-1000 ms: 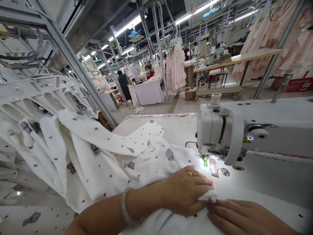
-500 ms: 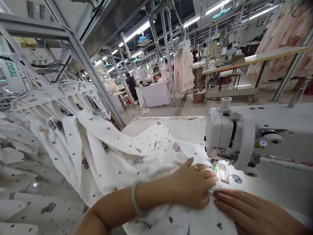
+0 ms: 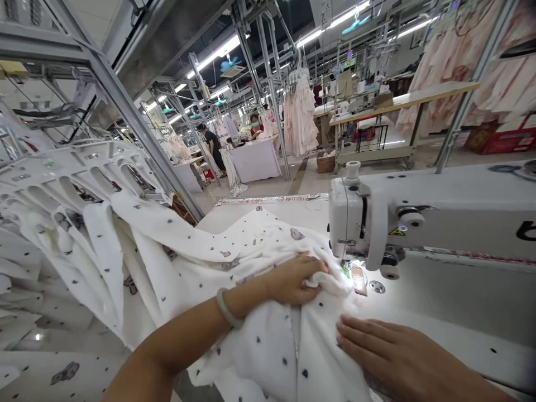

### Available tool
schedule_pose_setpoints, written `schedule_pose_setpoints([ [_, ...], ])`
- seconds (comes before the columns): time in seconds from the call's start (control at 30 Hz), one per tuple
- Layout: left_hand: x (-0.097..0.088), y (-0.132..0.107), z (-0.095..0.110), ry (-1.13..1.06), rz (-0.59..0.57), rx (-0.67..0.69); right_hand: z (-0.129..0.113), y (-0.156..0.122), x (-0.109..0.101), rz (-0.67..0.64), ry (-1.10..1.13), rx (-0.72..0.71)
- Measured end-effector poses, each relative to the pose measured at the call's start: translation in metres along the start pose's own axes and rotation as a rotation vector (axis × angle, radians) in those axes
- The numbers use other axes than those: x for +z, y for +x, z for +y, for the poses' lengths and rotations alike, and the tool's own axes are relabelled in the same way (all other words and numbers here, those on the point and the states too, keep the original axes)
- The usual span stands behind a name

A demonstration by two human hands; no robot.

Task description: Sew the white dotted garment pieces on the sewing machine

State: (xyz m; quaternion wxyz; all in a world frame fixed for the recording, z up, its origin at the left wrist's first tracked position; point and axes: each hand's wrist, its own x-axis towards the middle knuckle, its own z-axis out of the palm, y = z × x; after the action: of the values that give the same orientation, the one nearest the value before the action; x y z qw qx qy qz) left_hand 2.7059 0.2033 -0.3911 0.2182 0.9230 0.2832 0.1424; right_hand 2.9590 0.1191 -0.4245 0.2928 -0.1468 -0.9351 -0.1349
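White printed fabric [image 3: 234,245] lies bunched over the sewing table, reaching under the head of a white sewing machine [image 3: 419,218]. My left hand [image 3: 293,279], with a pale bangle on the wrist, is closed on a fold of this fabric just left of the needle area [image 3: 349,271]. Flat on the cloth nearer to me rests my right hand [image 3: 385,354], fingers stretched out and pointing left. A seam runs down the fabric between the two hands.
A white plastic hanger rack [image 3: 79,167] draped with more printed pieces stands at the left. Metal posts [image 3: 125,106] rise behind it. Farther off are people at a white table [image 3: 255,159], hanging pink garments [image 3: 299,114] and a long workbench [image 3: 402,100].
My left hand has moved back left from the needle and gathered a fold of fabric. My right hand has slid nearer to me, and more cloth now lies between the hands.
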Motion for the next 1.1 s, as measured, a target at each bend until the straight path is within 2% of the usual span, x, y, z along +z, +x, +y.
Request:
schedule_pose_setpoints([
  [0.07, -0.012, 0.009, -0.003, -0.089, -0.036, -0.055, 0.001, 0.002, -0.008, -0.032, -0.001, -0.064],
  [0.13, -0.016, 0.013, 0.003, -0.116, 0.006, -0.136, 0.003, 0.004, -0.018, -0.068, 0.061, -0.06],
  [0.2, -0.012, 0.015, 0.014, -0.095, 0.124, -0.146, 0.004, 0.004, -0.024, -0.077, 0.181, 0.026],
  [0.27, -0.004, 0.014, 0.025, -0.064, 0.232, -0.123, 0.005, 0.003, -0.023, -0.052, 0.27, 0.171],
  [0.37, 0.007, 0.013, 0.036, -0.018, 0.26, -0.147, 0.005, -0.001, -0.008, 0.038, 0.214, 0.441],
  [0.43, 0.01, 0.012, 0.04, 0.004, 0.273, -0.178, 0.006, -0.005, 0.007, 0.071, 0.135, 0.558],
  [0.57, 0.009, 0.009, 0.043, -0.017, 0.295, -0.264, 0.008, -0.016, 0.033, 0.033, 0.14, 0.668],
  [0.67, 0.01, 0.005, 0.043, -0.004, 0.3, -0.304, 0.01, -0.022, 0.04, -0.011, 0.215, 0.746],
  [0.73, 0.011, 0.004, 0.042, 0.026, 0.308, -0.294, 0.011, -0.021, 0.037, -0.061, 0.257, 0.738],
  [0.83, 0.011, 0.002, 0.043, 0.061, 0.299, -0.199, 0.015, -0.009, 0.024, -0.188, 0.356, 0.632],
  [0.93, 0.013, 0.002, 0.047, 0.08, 0.188, -0.141, 0.022, 0.006, 0.009, -0.294, 0.483, 0.513],
  [1.0, 0.014, 0.001, 0.05, 0.061, 0.117, -0.226, 0.026, 0.011, 0.003, -0.308, 0.511, 0.461],
  [1.1, 0.013, 0.0, 0.053, -0.066, 0.117, -0.386, 0.029, 0.008, -0.002, -0.216, 0.44, 0.41],
])
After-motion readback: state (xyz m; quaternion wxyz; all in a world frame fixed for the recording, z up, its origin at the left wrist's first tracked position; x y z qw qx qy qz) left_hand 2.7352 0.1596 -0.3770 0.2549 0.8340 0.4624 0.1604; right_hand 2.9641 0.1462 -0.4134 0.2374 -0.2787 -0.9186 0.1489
